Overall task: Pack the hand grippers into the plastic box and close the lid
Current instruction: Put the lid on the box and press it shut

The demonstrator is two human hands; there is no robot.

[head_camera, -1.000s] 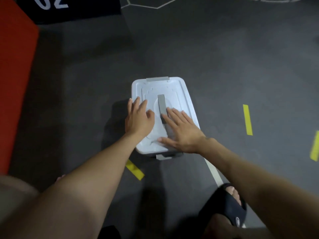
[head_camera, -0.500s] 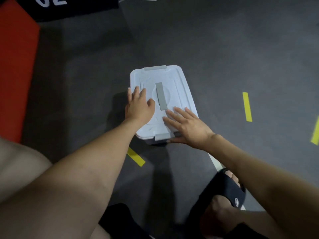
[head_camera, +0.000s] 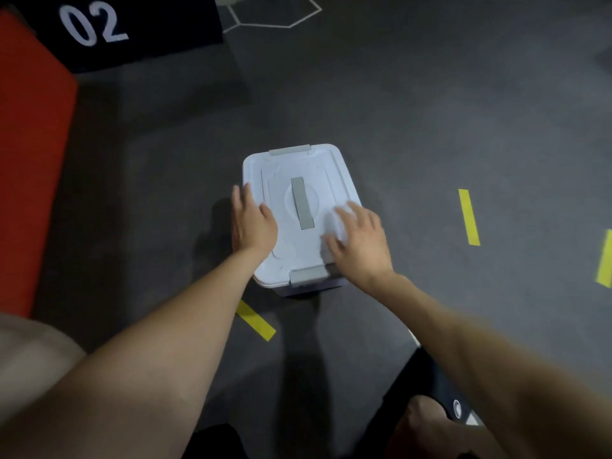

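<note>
**A:** What do you have on the head camera?

**B:** I see the plastic box (head_camera: 331, 286) standing on the dark grey floor (head_camera: 430, 127), with its white lid (head_camera: 281, 180) sitting on top. A grey handle (head_camera: 302, 203) runs down the middle of the lid. There is one grey latch (head_camera: 289, 149) at the far edge and another grey latch (head_camera: 308, 275) at the near edge.

**A:** And the hands?

**B:** My left hand (head_camera: 253, 223) lies flat on the left side of the lid, fingers straight and close together, reaching over the left rim. It holds nothing. My right hand (head_camera: 359, 241) is on the near right corner of the lid, fingers spread and fairly straight. It is blurred, so I cannot tell how firmly it touches, but it grips nothing that I can see.

**A:** The hand grippers?

**B:** I cannot see them; the lid covers the box.

**A:** Anything else around?

**B:** A yellow tape strip (head_camera: 255, 320) lies on the floor just in front of the box, under my left forearm, and another yellow strip (head_camera: 468, 217) is well off to the right. A red block (head_camera: 33, 177) stands at the left, with a black panel (head_camera: 132, 31) marked "02" behind it. A black sandal (head_camera: 440, 392) shows at the bottom right.
</note>
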